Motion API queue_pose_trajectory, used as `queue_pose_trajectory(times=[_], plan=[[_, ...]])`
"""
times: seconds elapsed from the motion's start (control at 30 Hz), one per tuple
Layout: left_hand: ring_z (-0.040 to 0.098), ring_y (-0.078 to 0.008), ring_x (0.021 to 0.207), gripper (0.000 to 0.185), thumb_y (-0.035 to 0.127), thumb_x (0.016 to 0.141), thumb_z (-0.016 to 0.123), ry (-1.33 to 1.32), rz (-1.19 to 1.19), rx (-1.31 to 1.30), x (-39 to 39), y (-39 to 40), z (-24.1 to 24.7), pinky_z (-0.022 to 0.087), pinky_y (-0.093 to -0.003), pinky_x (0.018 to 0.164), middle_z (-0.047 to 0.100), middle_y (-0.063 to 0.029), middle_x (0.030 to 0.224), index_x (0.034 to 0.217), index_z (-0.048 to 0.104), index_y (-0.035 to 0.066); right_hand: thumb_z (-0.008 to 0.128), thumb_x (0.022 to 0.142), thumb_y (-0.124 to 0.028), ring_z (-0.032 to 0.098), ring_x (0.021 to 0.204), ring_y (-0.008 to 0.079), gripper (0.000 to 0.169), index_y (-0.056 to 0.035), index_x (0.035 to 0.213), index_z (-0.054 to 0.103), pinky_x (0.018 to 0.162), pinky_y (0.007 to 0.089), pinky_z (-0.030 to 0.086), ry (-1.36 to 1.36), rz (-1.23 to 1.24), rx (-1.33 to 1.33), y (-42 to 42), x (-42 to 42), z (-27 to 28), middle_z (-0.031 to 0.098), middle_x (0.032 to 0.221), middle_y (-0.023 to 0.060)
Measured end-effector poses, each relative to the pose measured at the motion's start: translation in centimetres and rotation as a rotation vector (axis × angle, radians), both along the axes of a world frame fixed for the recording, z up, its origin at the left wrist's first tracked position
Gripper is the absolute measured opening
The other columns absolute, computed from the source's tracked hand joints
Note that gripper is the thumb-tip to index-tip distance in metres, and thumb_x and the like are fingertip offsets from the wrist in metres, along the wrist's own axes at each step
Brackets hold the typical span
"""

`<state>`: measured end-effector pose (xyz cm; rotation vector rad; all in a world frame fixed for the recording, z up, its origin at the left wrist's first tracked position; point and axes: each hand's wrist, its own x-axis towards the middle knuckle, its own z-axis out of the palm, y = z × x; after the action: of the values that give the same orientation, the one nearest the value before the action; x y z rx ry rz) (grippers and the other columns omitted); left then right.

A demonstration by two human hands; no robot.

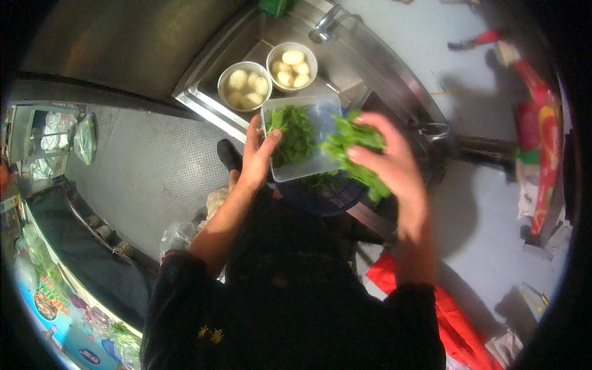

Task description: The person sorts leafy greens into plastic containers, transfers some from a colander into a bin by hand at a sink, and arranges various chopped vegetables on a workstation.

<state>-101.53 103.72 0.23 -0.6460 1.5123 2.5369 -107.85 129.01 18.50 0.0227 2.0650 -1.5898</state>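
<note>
My left hand (258, 155) grips the left rim of a clear plastic container (326, 134), its thumb over the edge. Chopped-looking leafy greens (293, 138) fill the container's left half. To the right, my right hand (386, 155) is closed around a bunch of green leaves (354, 150), held over the container's right edge and slightly blurred. Beneath the container is a dark blue plastic basket (323, 199), largely covered, with some greens showing at its rim.
Two metal bowls of peeled potatoes, one nearer (221, 95) and one farther (316, 69), stand in a stainless-steel sink (245, 53) with a faucet (326, 23). A refrigerated display case with vegetables (44, 245) is at left. Red fabric (455, 323) lies at lower right.
</note>
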Motion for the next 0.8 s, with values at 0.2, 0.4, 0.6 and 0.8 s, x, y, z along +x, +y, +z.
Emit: queue_pose_trajectory(times=[0.2,0.4,0.6,0.8], plan=[[0.045,-0.0343,0.148,0.087,0.026,0.103,0.069,-0.016,-0.019,0.078,0.2,-0.1,0.9,0.036,-0.0452,0.123,0.043,-0.0257,0.162,0.17,0.019,0.002,0.082,0.094,-0.022,0.07,0.117,0.0278,0.05,-0.0026,0.137,0.066,0.103,0.0406,0.055,0.631,0.135,0.474,-6.8,-0.2,-5.1,0.071,0.13,0.0167],[0.046,-0.0318,0.146,0.084,0.024,0.103,0.066,0.014,-0.023,0.126,0.6,-0.6,0.3,0.036,-0.0447,0.122,0.047,-0.0217,0.16,0.17,0.021,0.002,0.07,0.103,-0.007,0.068,0.095,0.0102,0.02,-0.0043,0.123,0.073,0.084,0.0266,0.055,0.326,-0.449,0.069,1.8,0.8,-8.2,0.074,0.111,0.002],[0.047,-0.0299,0.144,0.077,0.029,0.103,0.065,-0.012,-0.048,0.059,0.2,-0.7,1.1,0.036,-0.0427,0.121,0.051,-0.0159,0.156,0.167,0.031,0.004,0.085,0.087,-0.039,0.055,0.135,0.0456,0.085,-0.0104,0.158,0.048,0.114,0.0527,0.045,0.504,-0.124,0.663,4.9,5.7,-25.2,0.053,0.15,0.0273],[0.05,-0.0334,0.142,0.074,0.037,0.104,0.065,-0.049,-0.081,0.2,0.7,-1.6,-1.2,0.041,-0.0488,0.12,0.051,-0.0159,0.156,0.164,0.036,0.007,0.073,0.086,-0.064,0.026,0.156,0.0512,0.096,-0.0247,0.167,0.042,0.117,0.072,0.035,0.452,0.215,0.882,-1.6,7.2,-33.6,0.025,0.172,0.0277]])
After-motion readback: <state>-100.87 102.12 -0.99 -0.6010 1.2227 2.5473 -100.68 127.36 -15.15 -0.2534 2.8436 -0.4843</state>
